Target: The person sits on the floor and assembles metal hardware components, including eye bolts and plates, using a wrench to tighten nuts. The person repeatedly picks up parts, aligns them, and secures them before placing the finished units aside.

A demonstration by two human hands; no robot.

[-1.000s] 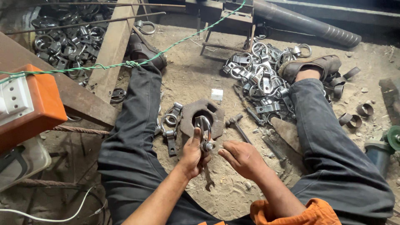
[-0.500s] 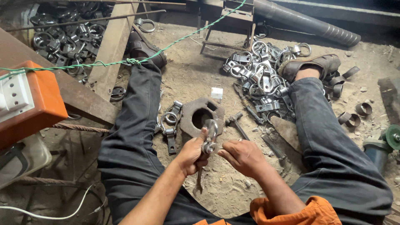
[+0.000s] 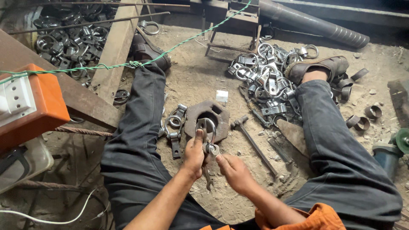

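The left hand (image 3: 194, 155) has its grip pressed together around the lower leg of a grey steel U-shaped clamp with a round bow (image 3: 206, 127), thumb laid up along the metal. The clamp stands upright just above that grip, over the dark rusty hexagonal iron block with a centre hole (image 3: 207, 116) that lies on the sandy floor (image 3: 191, 81). The right hand (image 3: 233, 172) pinches a small silvery nut-like fitting (image 3: 211, 149) at the clamp's base, fingertips touching the left thumb's side.

The clamp looks rigid and fairly heavy for its size, with smooth, possibly greasy metal that could slip; the straight leg offers a firmer hold than the curved bow. Below the grip a thin metal tool or pin (image 3: 207, 178) hangs down. Right of the grip lies a long-handled hammer (image 3: 252, 140); beyond it is a heap of similar grey clamps (image 3: 266, 79).
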